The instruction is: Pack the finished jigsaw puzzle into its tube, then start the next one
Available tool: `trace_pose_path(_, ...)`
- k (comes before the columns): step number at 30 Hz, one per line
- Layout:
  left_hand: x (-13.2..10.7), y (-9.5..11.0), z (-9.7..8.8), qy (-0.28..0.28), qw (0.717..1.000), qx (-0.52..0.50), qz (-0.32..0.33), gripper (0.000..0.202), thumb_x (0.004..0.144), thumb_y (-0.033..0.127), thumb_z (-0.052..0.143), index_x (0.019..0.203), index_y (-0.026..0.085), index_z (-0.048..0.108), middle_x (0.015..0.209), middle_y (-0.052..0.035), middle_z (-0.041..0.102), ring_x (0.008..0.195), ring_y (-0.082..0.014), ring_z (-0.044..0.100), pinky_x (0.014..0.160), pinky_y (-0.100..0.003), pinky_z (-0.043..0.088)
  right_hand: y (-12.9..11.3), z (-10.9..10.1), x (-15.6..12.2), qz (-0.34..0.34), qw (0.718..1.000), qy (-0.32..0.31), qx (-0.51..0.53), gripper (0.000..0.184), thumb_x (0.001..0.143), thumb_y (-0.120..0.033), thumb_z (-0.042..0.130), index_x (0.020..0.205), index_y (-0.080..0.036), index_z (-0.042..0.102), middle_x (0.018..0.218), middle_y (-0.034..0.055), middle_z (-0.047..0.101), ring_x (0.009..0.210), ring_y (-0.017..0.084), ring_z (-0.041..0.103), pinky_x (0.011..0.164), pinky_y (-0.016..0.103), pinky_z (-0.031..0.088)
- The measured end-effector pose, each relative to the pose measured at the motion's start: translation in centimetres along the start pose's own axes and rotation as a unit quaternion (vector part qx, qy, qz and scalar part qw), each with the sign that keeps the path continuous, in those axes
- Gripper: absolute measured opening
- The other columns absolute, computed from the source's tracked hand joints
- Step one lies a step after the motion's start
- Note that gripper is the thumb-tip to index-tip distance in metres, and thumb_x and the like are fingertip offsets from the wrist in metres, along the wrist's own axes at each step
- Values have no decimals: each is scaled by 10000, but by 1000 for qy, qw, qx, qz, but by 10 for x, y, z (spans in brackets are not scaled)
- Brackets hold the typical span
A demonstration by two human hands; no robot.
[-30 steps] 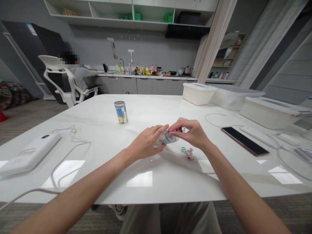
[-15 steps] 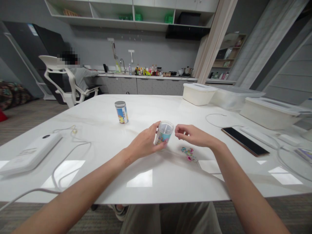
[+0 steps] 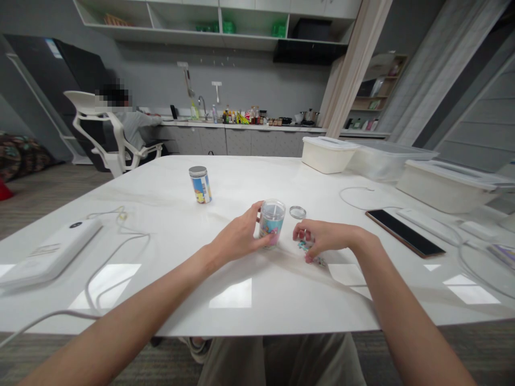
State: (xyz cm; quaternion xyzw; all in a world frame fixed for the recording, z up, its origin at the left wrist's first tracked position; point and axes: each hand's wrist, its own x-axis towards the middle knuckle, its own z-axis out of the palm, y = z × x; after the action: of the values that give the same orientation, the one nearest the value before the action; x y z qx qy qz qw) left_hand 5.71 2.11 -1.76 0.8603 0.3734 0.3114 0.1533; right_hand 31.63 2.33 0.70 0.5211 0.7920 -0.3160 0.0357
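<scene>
My left hand [image 3: 237, 238] grips a small clear jar [image 3: 271, 221] with a colourful label, standing upright and lidless on the white table [image 3: 257, 289]. Its round lid [image 3: 298, 212] lies flat just behind and to the right of the jar. My right hand [image 3: 322, 238] rests to the right of the jar with fingers curled down over a little heap of colourful puzzle pieces [image 3: 319, 261], pinching at them. Whether a piece is between the fingertips is hidden. A second jar [image 3: 200, 185], lidded, stands farther back on the left.
A black phone [image 3: 403, 232] and white cables lie to the right, with white lidded bins [image 3: 328, 154] behind them. A white power bank [image 3: 44, 252] with a cord sits at the left. A person sits in a white chair [image 3: 100, 134] beyond the table.
The lid came off the jar and now lies on the table. My left hand set the jar upright. My right hand dropped onto the puzzle pieces.
</scene>
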Motion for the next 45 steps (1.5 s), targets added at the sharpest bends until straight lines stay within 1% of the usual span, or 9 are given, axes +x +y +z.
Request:
trace_pose_path(5, 0, 0, 0, -1, 1000, -7, -1, 669, 809, 442, 638, 1350, 204, 326, 1087, -105, 637, 865, -232, 663, 716, -353, 531, -9, 3, 2, -1, 1000, 1, 29, 386, 627, -229, 723, 997, -189, 618, 941, 54, 629, 822, 198, 599, 692, 290, 488)
trace_pose_path(9, 0, 1, -1, -4, 1000, -7, -5, 645, 803, 417, 642, 1334, 212, 337, 1081, -90, 634, 865, -228, 663, 722, -346, 530, -10, 4, 4, -10, 999, -3, 51, 302, 635, -194, 696, 930, -197, 632, 883, 38, 644, 754, 177, 596, 625, 267, 475)
trace_pose_path(16, 0, 1, -1, -5, 1000, -8, -4, 657, 804, 416, 642, 1341, 210, 323, 1089, -93, 630, 877, -226, 661, 720, -335, 527, -3, 7, 8, -20, 997, 11, 67, 266, 657, -191, 669, 922, -189, 645, 855, 39, 653, 678, 156, 601, 593, 267, 483)
trace_pose_path(22, 0, 1, -1, -7, 1000, -4, -4, 658, 807, 429, 639, 1343, 216, 322, 1080, -88, 631, 870, -228, 663, 718, -336, 527, -2, 7, 9, -22, 997, 1, 69, 238, 671, -180, 648, 908, -187, 646, 854, 45, 670, 732, 171, 616, 630, 272, 497)
trace_pose_path(27, 0, 0, 0, -11, 1000, 4, -3, 681, 812, 442, 632, 1357, 198, 305, 1081, -97, 624, 867, -225, 655, 724, -335, 523, -5, 6, 9, -31, 997, -3, 64, 236, 686, -175, 628, 919, -185, 664, 844, 42, 676, 691, 158, 603, 610, 262, 484)
trace_pose_path(32, 0, 2, -1, -15, 1000, 0, -6, 675, 812, 449, 628, 1355, 207, 307, 1109, -98, 616, 920, -234, 651, 747, -335, 518, -9, 5, 7, -29, 999, -12, 42, 251, 697, -208, 634, 943, -181, 674, 862, 43, 678, 697, 155, 595, 613, 254, 467)
trace_pose_path(37, 0, 2, -1, -15, 1000, -1, -4, 664, 814, 441, 628, 1350, 213, 311, 1126, -101, 612, 933, -237, 649, 752, -339, 519, -12, 6, 5, -28, 999, -21, 29, 197, 703, -271, 655, 879, -183, 667, 862, 43, 683, 720, 164, 596, 622, 255, 455)
trace_pose_path(42, 1, 2, -1, -15, 1000, -1, -1, 684, 815, 460, 632, 1354, 202, 300, 1123, -105, 617, 921, -238, 652, 749, -346, 526, -16, 5, 5, -66, 997, 1, 48, 61, 742, -208, 602, 790, -185, 631, 730, 4, 642, 626, 128, 549, 580, 245, 426)
trace_pose_path(45, 1, 4, -2, -15, 1000, -5, 7, 655, 820, 414, 633, 1347, 208, 304, 1159, -103, 610, 954, -234, 651, 773, -346, 530, -25, 1, -3, -129, 987, 22, 94, 59, 765, -234, 637, 792, -182, 635, 692, -8, 606, 597, 116, 524, 554, 243, 420)
